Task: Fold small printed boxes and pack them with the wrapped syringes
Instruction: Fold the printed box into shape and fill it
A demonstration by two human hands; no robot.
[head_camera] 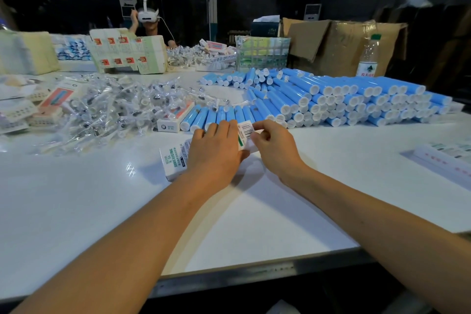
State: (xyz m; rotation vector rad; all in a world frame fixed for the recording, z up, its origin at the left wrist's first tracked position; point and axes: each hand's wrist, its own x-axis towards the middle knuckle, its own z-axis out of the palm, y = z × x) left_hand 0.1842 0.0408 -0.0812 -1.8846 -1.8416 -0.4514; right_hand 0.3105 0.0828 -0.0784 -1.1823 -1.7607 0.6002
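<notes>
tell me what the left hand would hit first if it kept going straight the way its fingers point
Most likely the row of blue tubes just beyond the left hand, which holds the printed box; the gap is hard to judge.

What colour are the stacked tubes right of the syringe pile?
Light blue with white end caps, clearest in the head view.

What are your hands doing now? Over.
Left hand holds box down. Right hand pinches its flap. Nothing in the way.
</notes>
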